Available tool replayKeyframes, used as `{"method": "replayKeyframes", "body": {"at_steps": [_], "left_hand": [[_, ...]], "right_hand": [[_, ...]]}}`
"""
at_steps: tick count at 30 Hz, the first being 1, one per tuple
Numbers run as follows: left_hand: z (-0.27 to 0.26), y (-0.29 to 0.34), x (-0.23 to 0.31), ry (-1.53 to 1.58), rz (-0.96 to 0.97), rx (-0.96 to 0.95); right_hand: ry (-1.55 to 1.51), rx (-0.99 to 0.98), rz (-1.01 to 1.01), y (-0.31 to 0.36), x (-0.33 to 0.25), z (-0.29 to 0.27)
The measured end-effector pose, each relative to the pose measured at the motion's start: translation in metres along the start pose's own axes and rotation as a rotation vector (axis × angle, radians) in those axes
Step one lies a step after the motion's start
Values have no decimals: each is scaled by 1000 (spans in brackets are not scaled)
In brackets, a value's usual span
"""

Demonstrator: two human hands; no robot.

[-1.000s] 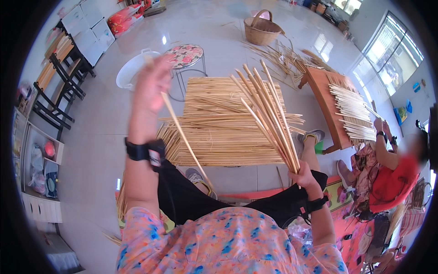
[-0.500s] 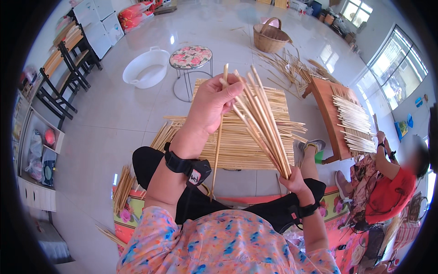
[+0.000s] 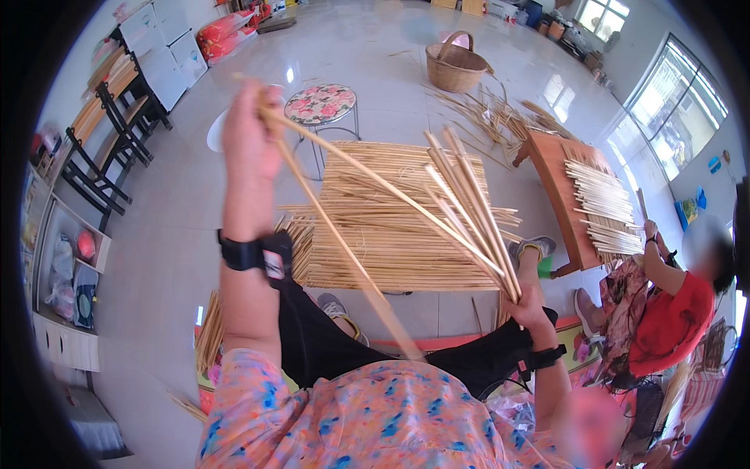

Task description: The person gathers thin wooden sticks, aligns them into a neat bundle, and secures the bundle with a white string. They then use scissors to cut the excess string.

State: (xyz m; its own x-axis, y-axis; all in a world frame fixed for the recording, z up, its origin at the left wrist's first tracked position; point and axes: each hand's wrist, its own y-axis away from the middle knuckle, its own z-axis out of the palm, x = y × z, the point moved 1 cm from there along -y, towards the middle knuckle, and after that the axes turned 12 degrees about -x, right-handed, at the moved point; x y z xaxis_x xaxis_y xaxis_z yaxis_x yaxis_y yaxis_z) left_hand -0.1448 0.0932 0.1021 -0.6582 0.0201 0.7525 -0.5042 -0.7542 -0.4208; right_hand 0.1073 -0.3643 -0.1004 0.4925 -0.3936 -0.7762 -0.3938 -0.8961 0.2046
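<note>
Two long bamboo strips pinched in raised left hand, right hand clenched round fanned bundle above near-side woven mat; strips risk slipping or snagging the fan if that pinch loosens.

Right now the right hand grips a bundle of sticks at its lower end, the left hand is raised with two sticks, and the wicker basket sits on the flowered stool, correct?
Not quite. In the head view the wicker basket stands on the floor beyond the flowered stool, apart from it. The right hand does grip the bundle of sticks low down, and the left hand is raised with two sticks.
</note>
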Motion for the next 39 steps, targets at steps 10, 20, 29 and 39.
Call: {"method": "replayKeyframes", "body": {"at_steps": [10, 20, 29, 39], "left_hand": [[-67, -28, 45, 148, 198, 116], [58, 31, -42, -202, -235, -340], [90, 43, -56, -84, -273, -456], [36, 1, -23, -121, -11, -144]], "right_hand": [[-233, 79, 24, 10, 37, -10], [-166, -2, -131, -23, -12, 14], [-36, -22, -123, -24, -30, 16], [89, 119, -146, -21, -16, -2]]}}
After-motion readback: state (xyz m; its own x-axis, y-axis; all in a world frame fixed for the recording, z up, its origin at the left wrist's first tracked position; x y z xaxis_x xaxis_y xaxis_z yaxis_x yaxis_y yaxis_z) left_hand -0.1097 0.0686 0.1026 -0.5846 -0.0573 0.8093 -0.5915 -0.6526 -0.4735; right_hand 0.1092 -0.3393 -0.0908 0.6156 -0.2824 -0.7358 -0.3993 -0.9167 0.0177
